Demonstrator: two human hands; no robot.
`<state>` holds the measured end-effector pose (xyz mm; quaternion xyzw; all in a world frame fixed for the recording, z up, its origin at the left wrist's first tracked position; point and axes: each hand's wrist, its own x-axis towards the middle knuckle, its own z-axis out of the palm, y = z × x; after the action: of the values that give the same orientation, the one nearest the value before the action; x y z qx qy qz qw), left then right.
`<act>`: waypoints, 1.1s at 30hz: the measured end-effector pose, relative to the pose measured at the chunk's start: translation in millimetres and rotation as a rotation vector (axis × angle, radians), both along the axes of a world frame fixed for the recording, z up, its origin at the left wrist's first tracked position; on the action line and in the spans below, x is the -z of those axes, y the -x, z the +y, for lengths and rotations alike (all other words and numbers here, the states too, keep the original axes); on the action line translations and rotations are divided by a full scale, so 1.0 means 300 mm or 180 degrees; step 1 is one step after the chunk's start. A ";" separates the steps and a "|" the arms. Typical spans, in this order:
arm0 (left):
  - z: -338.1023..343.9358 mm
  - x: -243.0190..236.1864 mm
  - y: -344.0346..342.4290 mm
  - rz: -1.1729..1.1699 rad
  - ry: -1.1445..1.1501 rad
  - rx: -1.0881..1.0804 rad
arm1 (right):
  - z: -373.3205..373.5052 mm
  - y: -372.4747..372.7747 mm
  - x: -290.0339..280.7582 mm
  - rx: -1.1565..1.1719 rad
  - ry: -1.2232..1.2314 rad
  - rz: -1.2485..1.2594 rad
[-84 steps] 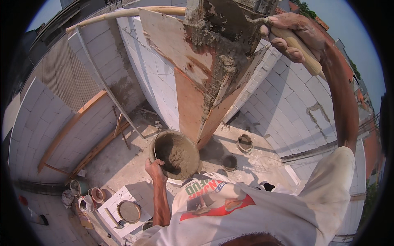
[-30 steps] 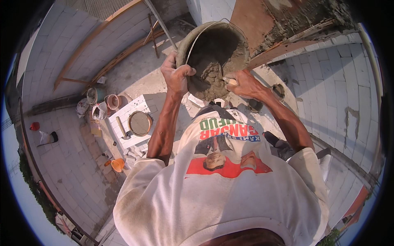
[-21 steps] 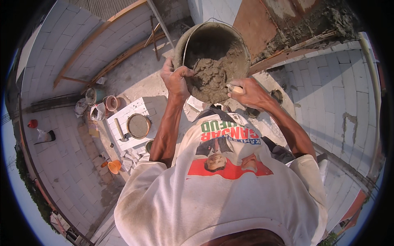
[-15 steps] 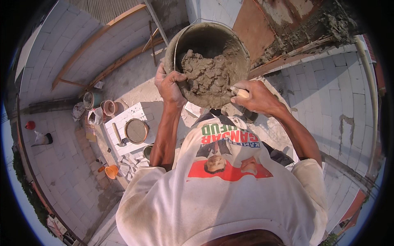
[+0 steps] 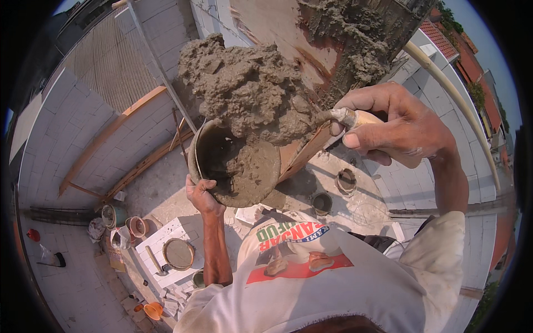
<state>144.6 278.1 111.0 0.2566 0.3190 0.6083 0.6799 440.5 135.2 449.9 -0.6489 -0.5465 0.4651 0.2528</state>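
Observation:
My left hand (image 5: 206, 197) grips the rim of a mortar-caked bucket (image 5: 195, 164), which is tilted, with wet grey mortar (image 5: 258, 175) inside. In my right hand (image 5: 408, 125) is a trowel (image 5: 366, 118), held by its pale wooden handle. A large heap of wet mortar (image 5: 244, 89) rides on the trowel above the bucket's mouth and hides the blade. Behind the heap stands a mortar-smeared wooden board (image 5: 361, 50), close to the trowel.
Below lie white blocks with a mortar-filled pan (image 5: 179, 254) and a hammer (image 5: 155, 261). Two buckets (image 5: 322, 203) stand on the floor beneath the board. A pale pole (image 5: 452, 91) runs along the right wall, and a metal bar (image 5: 158, 64) slants at upper left.
My right hand has risen up and to the right, lifting the trowel with a heap of mortar out of the bucket. The bucket has moved lower and left in my left hand.

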 end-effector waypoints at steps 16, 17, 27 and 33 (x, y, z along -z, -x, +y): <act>-0.022 0.128 -0.215 0.0359 0.0534 0.0704 | -0.132 -0.455 -0.210 0.1028 -0.1230 0.0746; -0.031 0.099 -0.219 0.0396 0.0603 0.0619 | -0.112 -0.465 -0.179 0.0950 -0.1295 0.0657; -0.028 0.057 -0.256 0.0998 0.0306 0.0720 | -0.134 -0.028 0.559 0.0263 -0.1829 -0.2514; 0.017 0.052 -0.245 0.1927 -0.0404 0.0881 | 0.031 0.087 1.017 -0.0297 -0.0611 -0.3935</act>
<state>218.0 283.2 95.4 0.5082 0.4301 0.4251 0.6132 414.3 144.5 144.9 -0.7478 -0.6588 -0.0367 -0.0734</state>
